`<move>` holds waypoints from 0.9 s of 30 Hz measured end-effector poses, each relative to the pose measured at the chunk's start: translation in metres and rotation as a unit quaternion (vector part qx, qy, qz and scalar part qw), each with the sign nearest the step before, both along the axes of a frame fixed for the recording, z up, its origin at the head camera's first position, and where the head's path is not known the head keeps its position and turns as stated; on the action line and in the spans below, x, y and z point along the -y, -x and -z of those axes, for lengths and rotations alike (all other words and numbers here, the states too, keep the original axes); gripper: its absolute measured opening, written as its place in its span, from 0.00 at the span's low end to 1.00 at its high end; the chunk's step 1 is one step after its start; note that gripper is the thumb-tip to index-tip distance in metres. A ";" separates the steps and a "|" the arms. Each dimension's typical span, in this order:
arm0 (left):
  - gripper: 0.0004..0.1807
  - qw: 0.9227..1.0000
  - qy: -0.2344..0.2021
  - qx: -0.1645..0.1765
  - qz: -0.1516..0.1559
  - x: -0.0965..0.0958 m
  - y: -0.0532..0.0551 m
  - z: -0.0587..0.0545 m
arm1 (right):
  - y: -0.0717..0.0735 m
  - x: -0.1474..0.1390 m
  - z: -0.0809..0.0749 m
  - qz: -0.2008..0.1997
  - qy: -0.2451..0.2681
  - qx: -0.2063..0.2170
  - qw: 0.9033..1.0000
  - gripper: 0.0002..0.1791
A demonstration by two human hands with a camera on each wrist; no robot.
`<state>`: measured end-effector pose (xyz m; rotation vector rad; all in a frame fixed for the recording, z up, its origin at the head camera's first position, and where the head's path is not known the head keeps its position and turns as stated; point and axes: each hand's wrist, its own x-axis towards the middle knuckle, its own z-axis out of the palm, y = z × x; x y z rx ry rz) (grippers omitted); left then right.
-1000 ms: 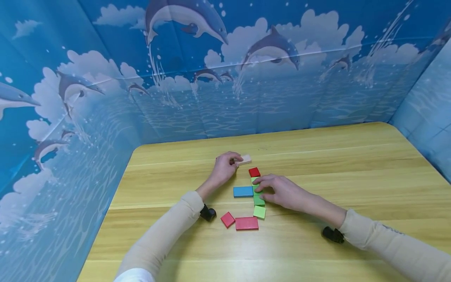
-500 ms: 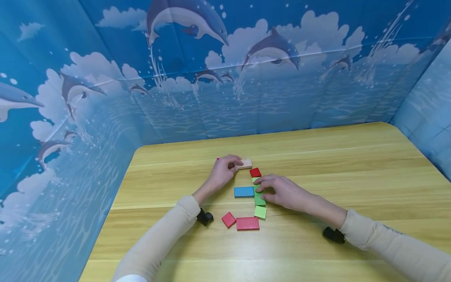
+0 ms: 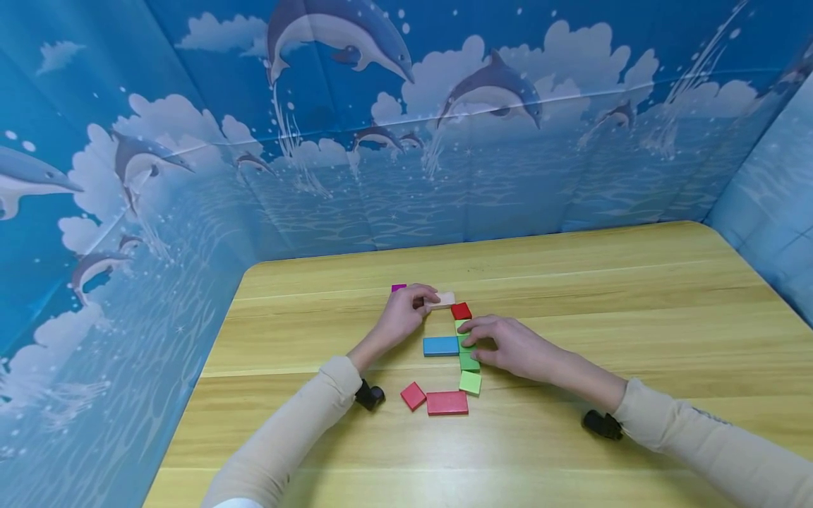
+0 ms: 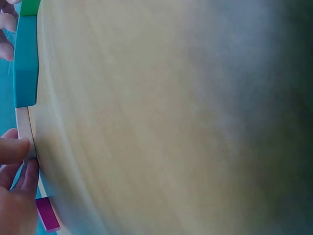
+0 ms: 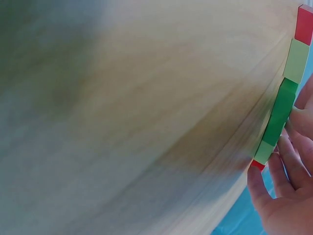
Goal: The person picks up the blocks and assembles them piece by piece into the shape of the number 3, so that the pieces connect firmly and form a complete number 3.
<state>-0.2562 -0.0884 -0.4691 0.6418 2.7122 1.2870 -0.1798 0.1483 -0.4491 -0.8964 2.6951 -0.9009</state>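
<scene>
My left hand (image 3: 401, 310) pinches one end of a pale wooden block (image 3: 447, 299) at the upper end of a curved row of blocks. In the left wrist view, thumb and fingers close on that pale block (image 4: 23, 120). Beside its right end lies a red square block (image 3: 461, 310). My right hand (image 3: 511, 346) lays its fingertips along the light and dark green blocks (image 3: 469, 362) running down the row, partly covering them. In the right wrist view its fingers rest by the green block (image 5: 280, 111). A blue rectangular block (image 3: 441, 346) extends left from the greens.
A light green square (image 3: 470, 382), a red rectangle (image 3: 447, 403) and a tilted red square (image 3: 413, 396) form the row's near end. A magenta block (image 3: 398, 288) lies behind my left hand. The wooden table (image 3: 603, 282) meets a dolphin-print curtain (image 3: 406, 197) at its back.
My left hand has brought the pale block slightly nearer, close to the red square, uncovering more of the magenta block. The right hand has stayed at the green blocks.
</scene>
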 end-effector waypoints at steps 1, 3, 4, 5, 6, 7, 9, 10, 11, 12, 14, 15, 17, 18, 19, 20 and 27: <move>0.13 1.000 0.000 -0.001 0.000 0.000 0.000 0.000 | 0.000 0.000 0.000 0.001 0.000 0.001 1.000 0.13; 0.13 1.000 -0.001 -0.002 0.001 0.000 0.000 0.001 | 0.000 0.000 0.000 0.001 -0.001 0.001 1.000 0.13; 0.13 1.000 -0.001 -0.003 0.002 0.000 0.000 0.001 | 0.000 0.000 0.000 0.000 -0.001 0.001 1.000 0.13; 0.13 1.000 -0.002 -0.003 0.002 0.001 0.000 0.001 | 0.000 0.000 0.000 0.003 -0.001 0.003 1.000 0.13; 0.13 1.000 -0.002 -0.004 0.003 0.001 0.000 0.002 | 0.000 0.000 0.000 0.001 0.000 0.001 1.000 0.13; 0.13 1.000 -0.002 -0.004 0.004 0.001 0.000 0.002 | 0.000 0.000 0.000 0.001 0.000 0.001 1.000 0.13; 0.13 1.000 -0.003 -0.006 0.006 0.001 -0.001 0.002 | 0.001 0.000 0.000 0.000 0.002 0.000 1.000 0.13; 0.13 1.000 -0.003 -0.006 0.007 0.001 -0.001 0.002 | 0.001 0.000 0.000 -0.001 0.003 0.000 1.000 0.13; 0.13 1.000 -0.003 -0.006 0.007 0.001 -0.001 0.002 | 0.001 0.000 0.000 -0.002 0.004 -0.001 1.000 0.13; 0.13 1.000 -0.003 -0.007 0.007 0.001 -0.001 0.002 | 0.001 0.000 0.001 -0.004 0.005 -0.002 1.000 0.13; 0.13 1.000 -0.004 -0.007 0.007 0.001 0.000 0.002 | 0.001 0.000 0.001 -0.003 0.004 -0.001 1.000 0.13; 0.13 1.000 -0.004 -0.007 0.007 0.001 0.000 0.002 | 0.001 0.000 0.001 -0.004 0.004 -0.001 1.000 0.13; 0.13 1.000 -0.005 -0.006 0.006 0.001 0.000 0.002 | 0.001 0.000 0.001 -0.005 0.004 -0.001 1.000 0.13; 0.13 1.000 -0.006 -0.006 0.007 0.001 0.000 0.002 | 0.001 0.000 0.001 -0.005 0.004 -0.001 1.000 0.13; 0.12 1.000 -0.009 -0.006 0.007 0.001 0.000 0.002 | 0.001 0.000 0.001 -0.005 0.004 -0.001 1.000 0.13; 0.12 1.000 -0.011 -0.006 0.008 0.001 -0.001 0.002 | 0.001 0.000 0.000 -0.005 0.005 0.000 1.000 0.13; 0.12 0.999 -0.030 -0.007 0.009 0.004 -0.003 0.000 | 0.000 0.000 -0.001 -0.002 0.004 0.004 1.000 0.13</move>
